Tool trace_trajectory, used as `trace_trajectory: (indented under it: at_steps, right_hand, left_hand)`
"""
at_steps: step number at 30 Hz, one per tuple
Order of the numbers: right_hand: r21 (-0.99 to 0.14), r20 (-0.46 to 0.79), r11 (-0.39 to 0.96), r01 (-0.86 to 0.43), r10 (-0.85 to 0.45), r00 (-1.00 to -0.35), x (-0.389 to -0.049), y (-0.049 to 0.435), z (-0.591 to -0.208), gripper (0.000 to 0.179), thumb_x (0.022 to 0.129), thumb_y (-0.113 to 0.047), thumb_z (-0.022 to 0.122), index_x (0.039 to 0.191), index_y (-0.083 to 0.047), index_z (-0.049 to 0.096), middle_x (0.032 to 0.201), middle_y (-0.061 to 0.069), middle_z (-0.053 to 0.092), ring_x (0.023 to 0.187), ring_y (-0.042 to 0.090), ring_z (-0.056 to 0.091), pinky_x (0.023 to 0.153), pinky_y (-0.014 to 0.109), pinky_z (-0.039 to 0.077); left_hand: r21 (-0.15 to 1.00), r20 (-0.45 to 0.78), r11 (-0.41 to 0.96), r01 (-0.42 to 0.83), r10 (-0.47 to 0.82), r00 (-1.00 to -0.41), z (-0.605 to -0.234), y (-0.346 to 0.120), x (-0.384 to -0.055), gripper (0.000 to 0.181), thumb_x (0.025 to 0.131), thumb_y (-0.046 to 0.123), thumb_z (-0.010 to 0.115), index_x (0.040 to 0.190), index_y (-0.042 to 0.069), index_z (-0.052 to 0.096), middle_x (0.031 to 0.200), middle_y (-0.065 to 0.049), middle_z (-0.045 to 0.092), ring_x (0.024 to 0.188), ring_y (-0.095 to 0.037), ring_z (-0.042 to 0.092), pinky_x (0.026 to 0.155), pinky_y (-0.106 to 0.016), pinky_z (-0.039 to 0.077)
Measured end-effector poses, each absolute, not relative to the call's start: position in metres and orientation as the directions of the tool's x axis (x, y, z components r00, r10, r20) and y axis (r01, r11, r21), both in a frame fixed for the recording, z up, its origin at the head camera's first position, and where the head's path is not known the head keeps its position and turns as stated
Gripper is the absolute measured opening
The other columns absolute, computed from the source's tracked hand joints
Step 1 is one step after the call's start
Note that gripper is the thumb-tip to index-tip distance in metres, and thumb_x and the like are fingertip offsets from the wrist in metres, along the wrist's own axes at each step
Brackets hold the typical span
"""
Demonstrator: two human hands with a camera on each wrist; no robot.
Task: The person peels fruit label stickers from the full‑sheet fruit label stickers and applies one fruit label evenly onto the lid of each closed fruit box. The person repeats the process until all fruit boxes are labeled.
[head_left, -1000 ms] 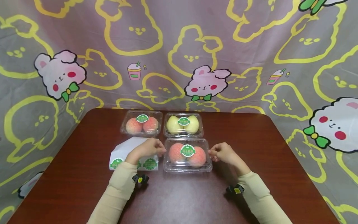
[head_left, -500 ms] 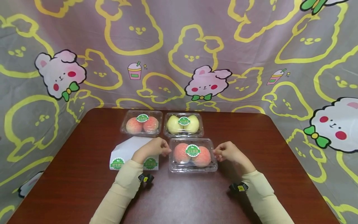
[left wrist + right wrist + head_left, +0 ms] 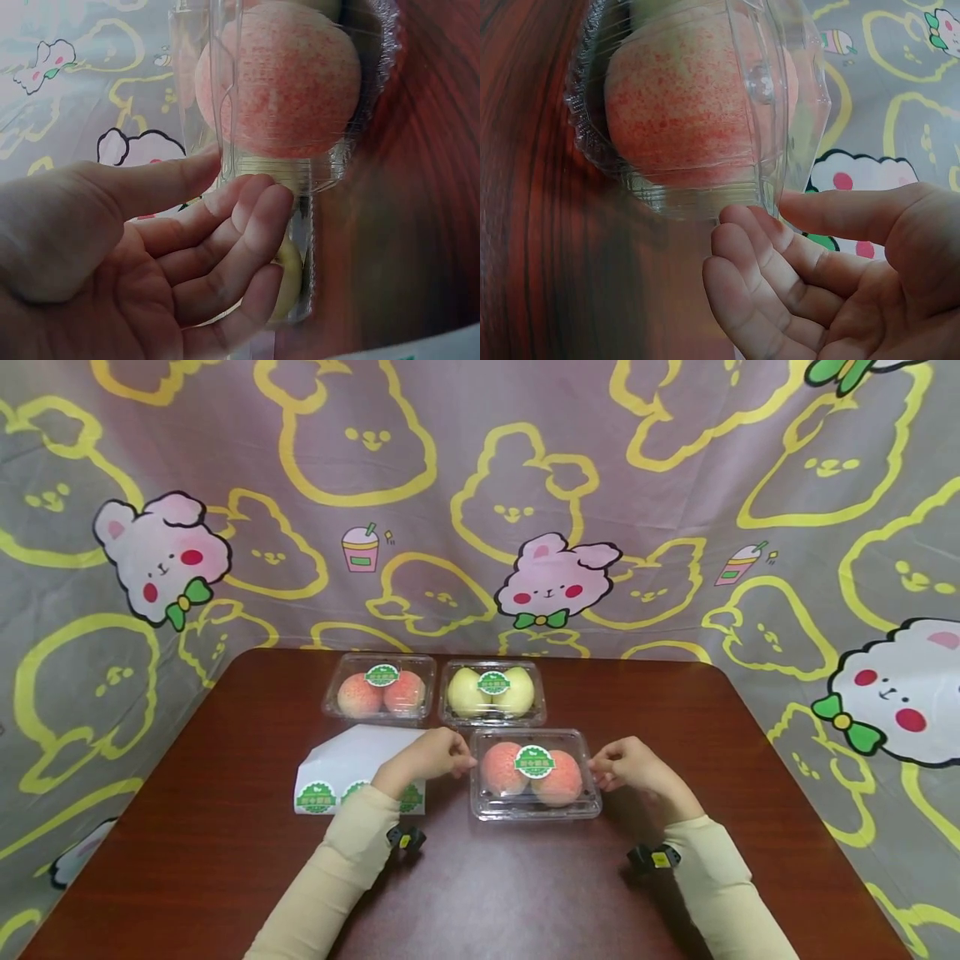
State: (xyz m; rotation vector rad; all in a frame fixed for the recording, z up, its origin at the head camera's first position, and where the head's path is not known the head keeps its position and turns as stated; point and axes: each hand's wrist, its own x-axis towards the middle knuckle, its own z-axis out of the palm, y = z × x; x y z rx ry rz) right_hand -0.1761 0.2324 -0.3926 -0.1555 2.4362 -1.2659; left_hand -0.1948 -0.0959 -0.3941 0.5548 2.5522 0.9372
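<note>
A clear plastic fruit box (image 3: pixel 536 802) holding two peaches (image 3: pixel 559 779), with a round green label (image 3: pixel 534 762) on its lid, sits between the hands in the head view. The left hand (image 3: pixel 438 755) pinches the rim at its left end; in the left wrist view the thumb (image 3: pixel 172 180) lies on one side of the rim and bent fingers (image 3: pixel 262 217) on the other. At the opposite end the right hand (image 3: pixel 630 768) pinches the rim likewise, thumb (image 3: pixel 847 214) and curled fingers (image 3: pixel 742 262) meeting at the plastic edge.
Behind stand another box of peaches (image 3: pixel 360 695) and a box of yellow-green fruit (image 3: pixel 491 695). White paper (image 3: pixel 352 752) with green round labels lies left, partly under the left forearm. A patterned curtain (image 3: pixel 420 460) hangs behind the brown table (image 3: pixel 225 860).
Both hands have moved the front peach box to the right, away from the white paper. The two rear boxes and the paper stay where they were.
</note>
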Motion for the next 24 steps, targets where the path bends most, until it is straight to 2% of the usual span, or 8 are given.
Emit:
trace_trajectory:
  at_steps: [12, 19, 24]
  right_hand:
    - [-0.774, -0.287, 0.63, 0.069, -0.251, -0.924, -0.176, 0.251, -0.386, 0.02, 0.091, -0.002, 0.058, 0.099, 0.015, 0.066, 0.079, 0.011, 0.07, 0.068, 0.015, 0.066, 0.068, 0.039, 0.06]
    - [-0.757, -0.287, 0.651, 0.058, -0.252, -0.924, -0.173, 0.262, -0.382, 0.021, 0.09, 0.001, 0.056, 0.099, 0.017, 0.066, 0.079, 0.013, 0.071, 0.068, 0.016, 0.066, 0.068, 0.041, 0.06]
    - [-0.75, -0.291, 0.659, 0.057, -0.25, -0.923, -0.173, 0.269, -0.382, 0.021, 0.09, 0.0, 0.057, 0.099, 0.017, 0.066, 0.08, 0.014, 0.071, 0.068, 0.017, 0.067, 0.067, 0.039, 0.06]
  left_hand:
    - [0.655, -0.15, 0.711, 0.258, 0.456, -0.877, -0.396, -0.074, -0.194, 0.021, 0.092, 0.023, 0.065, 0.084, 0.005, 0.07, 0.074, -0.01, 0.074, 0.069, -0.019, 0.07, 0.064, -0.022, 0.051]
    - [0.636, -0.098, 0.714, 0.293, 0.451, -0.887, -0.399, -0.06, -0.189, 0.021, 0.093, 0.025, 0.063, 0.083, 0.007, 0.07, 0.073, -0.008, 0.072, 0.061, -0.009, 0.062, 0.057, -0.019, 0.045]
    - [0.633, -0.073, 0.707, 0.316, 0.461, -0.885, -0.402, -0.053, -0.187, 0.021, 0.093, 0.025, 0.063, 0.084, 0.007, 0.069, 0.074, -0.008, 0.072, 0.06, -0.008, 0.06, 0.058, -0.019, 0.046]
